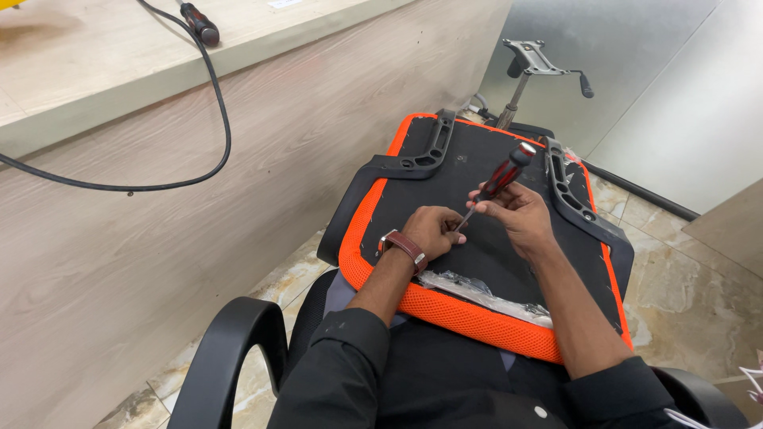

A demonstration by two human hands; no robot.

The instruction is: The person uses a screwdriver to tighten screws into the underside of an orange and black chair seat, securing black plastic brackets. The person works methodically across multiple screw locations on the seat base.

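Note:
An upturned office chair seat [477,171] with a black underside and orange mesh edge lies across my lap. My right hand [520,213] grips a screwdriver [501,179] with a red and black handle, its tip pointing down at the seat's underside. My left hand [433,230], with a brown watch strap on the wrist, rests on the underside with its fingers pinched at the screwdriver's tip. Two black armrest brackets [433,147] [576,199] lie along the seat's far sides.
A clear plastic bag [485,292] with small parts lies on the seat's near edge. A chair base mechanism on its gas post [534,63] stands behind. A wooden counter [159,48] with a black cable [218,103] runs on the left. A black armrest [226,349] curves at lower left.

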